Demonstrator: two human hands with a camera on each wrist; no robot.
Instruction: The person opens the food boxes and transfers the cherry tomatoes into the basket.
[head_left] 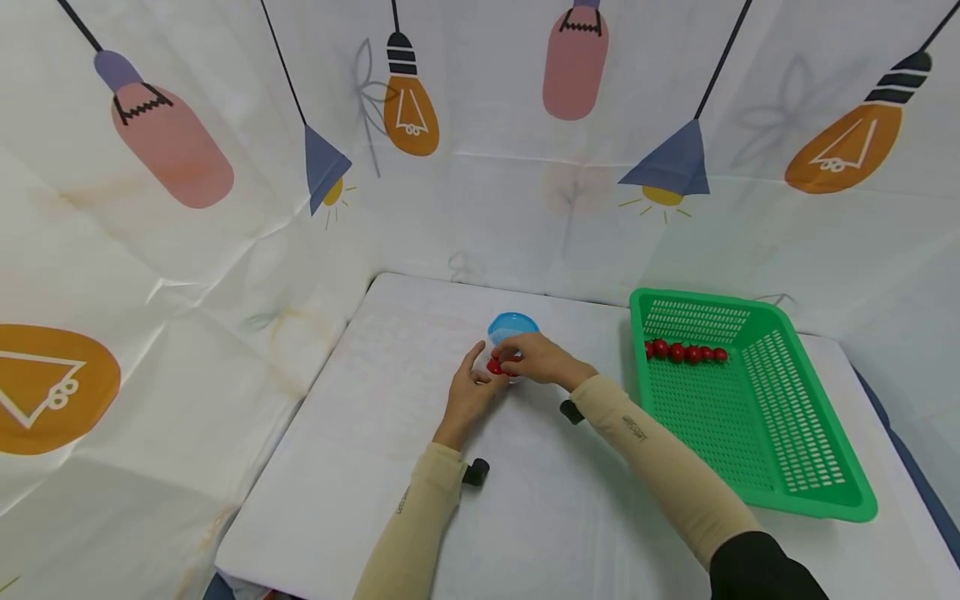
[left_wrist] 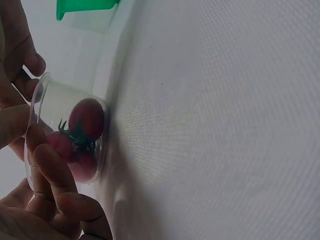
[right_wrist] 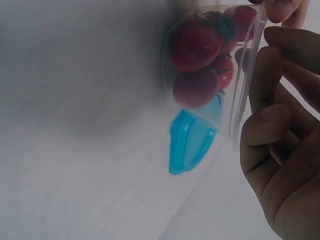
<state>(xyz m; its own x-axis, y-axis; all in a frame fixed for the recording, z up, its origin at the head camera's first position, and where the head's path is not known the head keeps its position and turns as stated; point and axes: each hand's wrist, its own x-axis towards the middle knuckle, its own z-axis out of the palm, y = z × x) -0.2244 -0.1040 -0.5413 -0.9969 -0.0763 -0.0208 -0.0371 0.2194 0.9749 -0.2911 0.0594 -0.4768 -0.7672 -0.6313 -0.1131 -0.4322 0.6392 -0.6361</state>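
A clear plastic tub [left_wrist: 62, 95] with cherry tomatoes [right_wrist: 195, 45] inside stands on the white table between the hands. My left hand [head_left: 468, 400] holds it by its near side, fingers bent along the wall and rim. At the tub's mouth is my right hand [head_left: 543, 360], its fingers bent and the tips right at the rim. I cannot tell whether those fingers pinch anything. Green stems show among the tomatoes in both wrist views. Just behind the tub sits a translucent blue container [head_left: 513, 323], partly hidden by the right hand in the head view.
A green plastic basket [head_left: 757, 500] with perforated sides stands on the right of the table. Several red tomatoes [head_left: 677, 353] lie in a row at its far end. A printed white cloth [head_left: 480, 208] hangs behind and along the left of the white table [head_left: 360, 467].
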